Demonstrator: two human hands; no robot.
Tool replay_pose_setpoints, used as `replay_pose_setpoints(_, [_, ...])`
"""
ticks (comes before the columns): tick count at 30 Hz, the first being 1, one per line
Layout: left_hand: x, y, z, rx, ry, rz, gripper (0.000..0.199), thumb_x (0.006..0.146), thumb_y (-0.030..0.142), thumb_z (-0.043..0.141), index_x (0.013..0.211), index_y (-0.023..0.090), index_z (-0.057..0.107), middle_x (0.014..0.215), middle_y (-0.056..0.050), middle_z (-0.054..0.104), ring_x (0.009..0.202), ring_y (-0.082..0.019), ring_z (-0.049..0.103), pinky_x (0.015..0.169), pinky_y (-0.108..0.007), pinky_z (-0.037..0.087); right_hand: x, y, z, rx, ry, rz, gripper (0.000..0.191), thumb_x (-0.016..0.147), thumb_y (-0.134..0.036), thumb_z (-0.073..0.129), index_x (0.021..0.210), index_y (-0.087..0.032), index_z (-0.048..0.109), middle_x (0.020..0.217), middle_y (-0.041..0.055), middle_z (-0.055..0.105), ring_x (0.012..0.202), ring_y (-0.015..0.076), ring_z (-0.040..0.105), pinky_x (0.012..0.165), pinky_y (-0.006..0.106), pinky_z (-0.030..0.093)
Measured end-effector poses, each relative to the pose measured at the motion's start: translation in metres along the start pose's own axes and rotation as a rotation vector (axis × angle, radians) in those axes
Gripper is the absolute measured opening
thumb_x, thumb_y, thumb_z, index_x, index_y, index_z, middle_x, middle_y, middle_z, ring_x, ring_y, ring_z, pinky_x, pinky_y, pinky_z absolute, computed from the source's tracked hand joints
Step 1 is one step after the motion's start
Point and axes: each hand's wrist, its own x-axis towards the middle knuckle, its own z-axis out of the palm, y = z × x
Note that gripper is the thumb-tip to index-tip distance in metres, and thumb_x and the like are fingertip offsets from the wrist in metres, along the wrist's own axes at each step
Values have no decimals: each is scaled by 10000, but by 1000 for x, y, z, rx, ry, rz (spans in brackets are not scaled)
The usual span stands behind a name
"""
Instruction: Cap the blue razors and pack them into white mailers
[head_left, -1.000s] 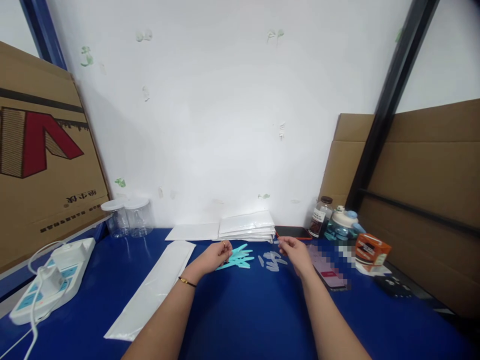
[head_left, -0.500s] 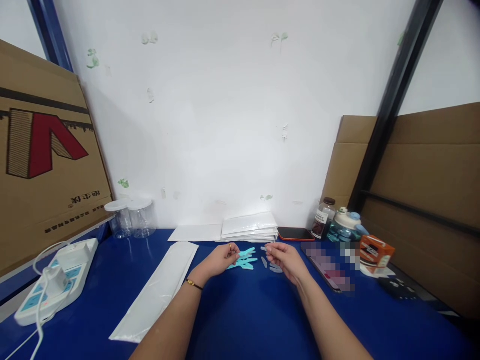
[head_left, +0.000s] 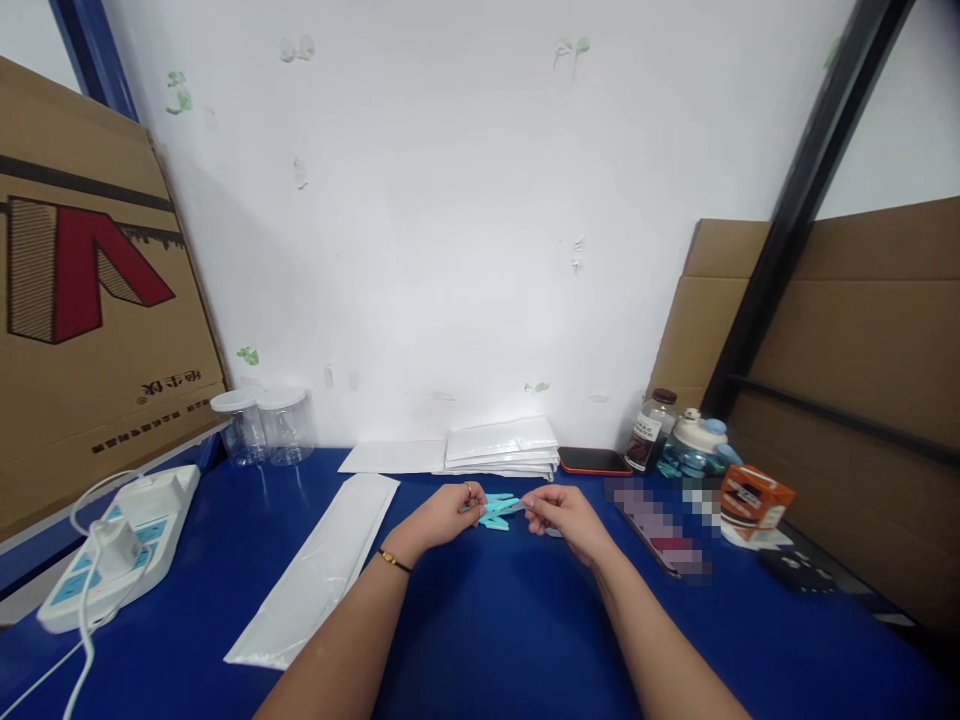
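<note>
My left hand (head_left: 444, 518) is closed in a pinch on one end of a slim turquoise plastic stick (head_left: 501, 507). More turquoise sticks (head_left: 495, 523) lie on the table right beside and under its fingertips. Facing it, my right hand (head_left: 568, 517) pinches a small translucent plastic strip (head_left: 519, 506), whose tip is at the stick's free end. Whether the two touch is too small to tell. Another translucent strip (head_left: 553, 533) lies under my right hand, which partly hides it.
Left of my arm lies a long white packet (head_left: 319, 570); a stack of white packets (head_left: 501, 445) is by the wall. A power strip (head_left: 161, 545) and clear jars (head_left: 285, 430) stand left. At right are a phone (head_left: 595, 460), bottle (head_left: 651, 430), jug (head_left: 694, 450) and orange box (head_left: 754, 500).
My right hand has moved slightly left, bringing the translucent strip up to the turquoise stick. It now covers more of the loose strips. The camera view has shifted a little.
</note>
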Motion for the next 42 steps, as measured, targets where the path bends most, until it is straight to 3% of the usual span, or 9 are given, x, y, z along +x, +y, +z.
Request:
replay_pose_setpoints(15, [-1, 4, 1, 0, -47, -1, 224, 820, 356, 460, 861, 164, 568, 708, -1, 601, 593, -111, 536, 547, -206, 387, -3, 1, 6, -49, -54, -11, 317, 660, -430, 709, 746, -126, 680, 612, 21, 652, 483, 109, 583, 485, 218, 442])
replay_pose_setpoints(18, [-2, 7, 6, -86, -173, -50, 223, 810, 354, 474, 869, 160, 566, 710, -9, 626, 553, -113, 579, 535, -209, 416, -5, 2, 5, -146, -132, 17, 275, 665, -398, 697, 710, -127, 690, 578, 22, 652, 461, 108, 581, 455, 202, 421])
replay_pose_setpoints(22, [-4, 15, 13, -92, -352, -99, 167, 743, 322, 559, 784, 167, 605, 661, -7, 633, 573, -133, 601, 552, -222, 435, -11, 2, 1, -324, -351, 108, 184, 647, -328, 690, 671, -148, 720, 549, 15, 649, 395, 84, 527, 389, 172, 360])
replay_pose_setpoints(25, [-5, 19, 12, 88, -326, -63, 171, 674, 349, 651, 735, 190, 646, 652, 1, 634, 595, -147, 581, 530, -224, 387, -13, 1, -3, -435, -463, 131, 163, 626, -318, 702, 687, -172, 742, 546, 1, 644, 355, 60, 456, 356, 165, 311])
replay_pose_setpoints(27, [-4, 16, 8, 242, -178, -24, 191, 651, 370, 681, 749, 208, 659, 695, 3, 635, 622, -151, 565, 526, -231, 350, -12, 0, -10, -489, -420, 100, 172, 628, -330, 699, 696, -179, 745, 519, -10, 624, 347, 61, 422, 353, 172, 298])
replay_pose_setpoints(31, [1, 0, 0, 443, 88, -32, 216, 665, 358, 680, 824, 218, 641, 815, -14, 627, 730, -172, 561, 572, -241, 335, -6, 0, -36, -604, -51, -54, 155, 670, -305, 647, 668, -172, 728, 550, 10, 642, 434, 108, 486, 413, 204, 342])
replay_pose_setpoints(34, [4, -11, 1, 478, 68, -51, 167, 675, 320, 668, 798, 214, 635, 814, -20, 633, 736, -176, 563, 580, -241, 331, -3, 6, -50, -724, 54, -122, 59, 617, -213, 663, 604, -176, 708, 581, 23, 660, 529, 148, 553, 487, 225, 380])
replay_pose_setpoints(37, [6, -13, 5, 506, 32, -45, 60, 717, 261, 601, 726, 212, 634, 753, -22, 639, 691, -174, 561, 575, -244, 327, -2, 16, -52, -795, 25, -105, 66, 575, -145, 661, 606, -191, 696, 587, 12, 657, 539, 152, 561, 507, 230, 386])
replay_pose_setpoints(42, [4, -7, 5, 510, 61, 18, 136, 743, 210, 512, 672, 197, 628, 685, -40, 627, 645, -168, 546, 565, -242, 325, -1, 24, -43, -804, 10, -77, 109, 573, -102, 625, 614, -195, 664, 602, -8, 638, 545, 131, 547, 501, 209, 371])
